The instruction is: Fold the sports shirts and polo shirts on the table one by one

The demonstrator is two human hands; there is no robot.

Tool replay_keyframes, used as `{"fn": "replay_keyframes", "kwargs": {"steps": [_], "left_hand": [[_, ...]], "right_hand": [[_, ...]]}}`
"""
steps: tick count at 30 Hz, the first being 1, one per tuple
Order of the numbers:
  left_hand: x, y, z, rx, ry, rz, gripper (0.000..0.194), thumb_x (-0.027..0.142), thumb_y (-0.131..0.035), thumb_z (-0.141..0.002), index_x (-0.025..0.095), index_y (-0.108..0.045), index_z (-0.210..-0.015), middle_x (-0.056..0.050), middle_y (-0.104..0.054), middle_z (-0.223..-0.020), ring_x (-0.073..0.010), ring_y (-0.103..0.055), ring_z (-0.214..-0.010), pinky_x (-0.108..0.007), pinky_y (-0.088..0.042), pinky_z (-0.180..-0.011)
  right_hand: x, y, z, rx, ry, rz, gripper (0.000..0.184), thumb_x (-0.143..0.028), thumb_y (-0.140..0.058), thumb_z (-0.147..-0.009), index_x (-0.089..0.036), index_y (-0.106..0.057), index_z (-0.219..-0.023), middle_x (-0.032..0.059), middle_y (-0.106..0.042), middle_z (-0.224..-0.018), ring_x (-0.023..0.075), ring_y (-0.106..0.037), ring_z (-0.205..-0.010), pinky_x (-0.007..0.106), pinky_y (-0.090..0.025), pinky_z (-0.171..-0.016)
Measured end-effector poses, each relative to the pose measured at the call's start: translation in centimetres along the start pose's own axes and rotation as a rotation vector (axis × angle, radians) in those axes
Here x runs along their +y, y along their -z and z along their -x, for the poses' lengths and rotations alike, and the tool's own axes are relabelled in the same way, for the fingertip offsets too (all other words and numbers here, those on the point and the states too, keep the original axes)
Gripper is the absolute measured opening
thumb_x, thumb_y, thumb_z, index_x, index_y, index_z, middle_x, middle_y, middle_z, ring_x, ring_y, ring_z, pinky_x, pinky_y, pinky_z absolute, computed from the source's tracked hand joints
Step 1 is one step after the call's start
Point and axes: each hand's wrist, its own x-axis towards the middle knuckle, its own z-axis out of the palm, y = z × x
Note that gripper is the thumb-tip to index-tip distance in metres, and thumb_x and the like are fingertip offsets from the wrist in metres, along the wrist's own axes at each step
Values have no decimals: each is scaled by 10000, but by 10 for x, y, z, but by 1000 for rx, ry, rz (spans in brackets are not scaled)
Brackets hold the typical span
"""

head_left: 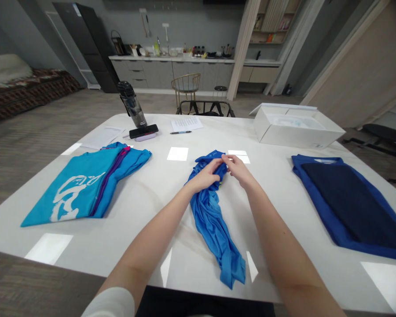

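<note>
A shiny blue shirt (214, 220) lies bunched into a long, wrinkled strip on the white table in front of me. Its far end is under my hands, and the lighter blue end trails toward the near table edge. My left hand (206, 177) rests on the far part of the cloth, fingers curled into it and thumb toward the right. Close beside it, my right hand (237, 169) pinches the shirt's far right edge between thumb and fingers. Part of the cloth beneath the left hand is hidden.
Folded turquoise shirts (82, 185) lie left; folded navy and blue clothes (353, 202) lie right. Toward the back are a white open box (290, 132), a bottle (133, 105), a black phone (144, 131), a pen (181, 132) and printed paper (188, 123). A chair (204, 110) stands behind the table.
</note>
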Motion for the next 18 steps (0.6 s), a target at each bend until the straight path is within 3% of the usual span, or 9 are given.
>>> {"fn": "replay_keyframes", "kwargs": {"steps": [3, 5, 7, 10, 11, 13, 15, 18], "left_hand": [[3, -10, 4, -301, 126, -51, 697, 29, -532, -621, 212, -670, -1279, -68, -624, -1426, -240, -528, -1373, -407, -358, -1201], [10, -4, 8, -405, 226, -120, 554, 59, -544, -675, 196, -723, -1182, -61, -698, -1313, -231, -612, -1268, -381, -438, -1133], [18, 9, 11, -333, 297, -291, 412, 105, -521, -765, 176, -738, -1108, -69, -748, -1176, -214, -686, -1111, -356, -514, -1025], [22, 28, 15, -26, 344, -781, 363, 221, -555, -861, 183, -686, -1198, -114, -723, -1183, -252, -679, -1088, -397, -522, -980], [21, 33, 16, 36, 360, -935, 421, 286, -615, -860, 196, -647, -1270, -133, -689, -1255, -284, -651, -1152, -425, -505, -1002], [14, 41, 18, 39, 401, -1116, 619, 403, -744, -796, 220, -582, -1365, -158, -618, -1369, -337, -593, -1250, -457, -477, -1031], [5, 46, 17, -14, 432, -1108, 632, 405, -801, -748, 225, -611, -1324, -142, -647, -1330, -328, -620, -1215, -418, -491, -1005], [-1, 56, 15, 36, 424, -947, 362, 272, -783, -746, 208, -715, -1096, -89, -747, -1088, -260, -698, -1027, -324, -520, -906]], "right_hand": [[11, 8, -4, -53, 37, 307, 502, -647, -635, -860, -172, -745, -979, 79, -713, -850, 208, -654, -790, 282, -501, -681], [20, 9, -6, -120, 112, 529, 476, -610, -727, -791, -186, -768, -1003, 95, -719, -934, 243, -667, -867, 306, -510, -752], [27, 7, -7, -222, 223, 664, 525, -558, -813, -713, -234, -758, -1122, 86, -710, -1022, 255, -668, -920, 316, -513, -793], [31, 1, -5, -309, 323, 743, 525, -523, -820, -724, -293, -733, -1188, 74, -696, -1068, 250, -663, -943, 318, -506, -802], [30, -1, -4, -297, 327, 772, 445, -502, -806, -748, -293, -746, -1136, 74, -696, -1065, 249, -659, -942, 317, -500, -794], [28, -2, -3, -284, 318, 814, 233, -412, -774, -792, -274, -760, -979, 66, -703, -1043, 240, -653, -926, 310, -485, -781], [28, 2, -6, -299, 323, 775, 78, -316, -718, -830, -249, -731, -869, 49, -718, -996, 219, -650, -905, 298, -477, -785], [32, 20, -14, -271, 312, 586, 75, -295, -662, -850, -224, -688, -850, 34, -729, -915, 192, -646, -836, 287, -483, -772]]}}
